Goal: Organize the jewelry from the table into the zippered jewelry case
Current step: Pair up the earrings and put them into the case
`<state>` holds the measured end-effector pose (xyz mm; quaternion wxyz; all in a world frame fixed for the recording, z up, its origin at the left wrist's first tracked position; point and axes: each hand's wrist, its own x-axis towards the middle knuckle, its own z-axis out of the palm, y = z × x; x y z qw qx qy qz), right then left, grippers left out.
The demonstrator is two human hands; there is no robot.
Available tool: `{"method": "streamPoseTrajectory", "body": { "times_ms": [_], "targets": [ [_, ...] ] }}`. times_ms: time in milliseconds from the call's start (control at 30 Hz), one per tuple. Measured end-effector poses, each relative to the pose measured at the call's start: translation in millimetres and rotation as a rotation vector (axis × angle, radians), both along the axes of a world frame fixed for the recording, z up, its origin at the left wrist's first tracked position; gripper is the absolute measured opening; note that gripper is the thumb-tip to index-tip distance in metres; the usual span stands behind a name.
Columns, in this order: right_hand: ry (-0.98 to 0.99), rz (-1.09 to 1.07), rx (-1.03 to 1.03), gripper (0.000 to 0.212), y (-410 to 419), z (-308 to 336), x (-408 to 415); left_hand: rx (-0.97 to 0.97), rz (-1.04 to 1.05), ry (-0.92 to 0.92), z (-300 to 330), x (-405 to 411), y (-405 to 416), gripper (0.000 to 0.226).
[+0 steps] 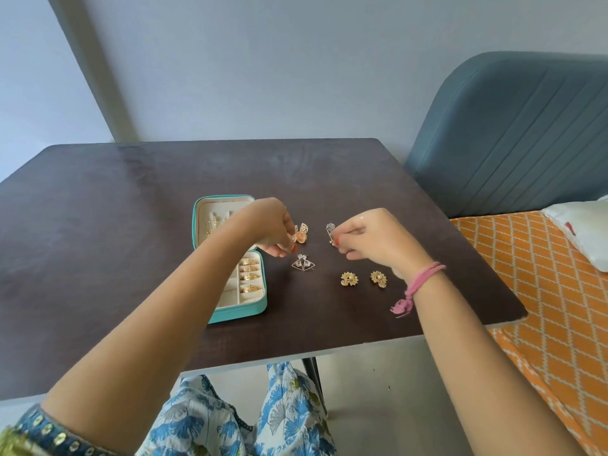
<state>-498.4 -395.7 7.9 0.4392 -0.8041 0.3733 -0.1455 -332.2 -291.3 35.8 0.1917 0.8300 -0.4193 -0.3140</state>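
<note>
1. I see the jewelry case (230, 258) lying unzipped and spread flat on the dark table (98, 225), left of the middle, nearer the front edge than the back; its shell is teal and its lining cream; the near half holds a column of gold rings (250, 274) set in slots beside some bare compartments; the far half holds gold pieces I cannot make out.
2. My left hand (273, 232) hangs over the case's right edge, fingers curled, pinching gold filigree earrings (299, 234) shaped like fans.
3. My right hand (371, 241) sits just right of it, thumb and fingers pinching a small drop earring (330, 230) with a pale stone on top; a pink thread band (421, 281) circles that wrist.
4. A silver triangular pair (302, 262) with clear stones lies on the table below the two hands, just beside the case.
5. Two gold flower studs (363, 278) with pearl centres lie side by side nearer the front edge, under my right wrist.
6. A blue chair (510, 133) stands past the right edge of the table.
</note>
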Motion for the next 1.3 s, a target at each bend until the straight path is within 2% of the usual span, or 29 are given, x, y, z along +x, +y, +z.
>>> {"method": "streamPoseTrajectory", "body": {
  "times_ms": [167, 333, 400, 533, 700, 933, 1300],
  "targets": [
    [-0.114, -0.075, 0.035, 0.016, -7, 6, -42, -0.166, -0.029, -0.001, 12, -23, 14, 0.019],
    [-0.086, -0.167, 0.004, 0.016, -9, -10, -73, -0.246, -0.078, 0.049, -16, -60, 20, 0.021],
    [-0.071, -0.184, -0.006, 0.016, -9, -22, -81, -0.264, -0.074, 0.01, -33, -73, 20, 0.024],
    [-0.004, -0.068, -0.182, 0.022, -7, -37, -94, -0.328, -0.063, -0.095, -59, -91, 20, 0.035],
    [0.015, 0.167, -0.384, 0.031, -5, -42, -101, -0.424, -0.045, -0.09, -74, -98, 22, 0.048],
    [-0.036, 0.236, -0.54, 0.02, -9, -49, -102, -0.489, -0.002, -0.102, -80, -102, 21, 0.036],
    [-0.01, 0.211, -0.716, 0.02, 0, -55, -102, -0.567, 0.023, -0.181, -82, -104, 23, 0.021]
  ]
}}
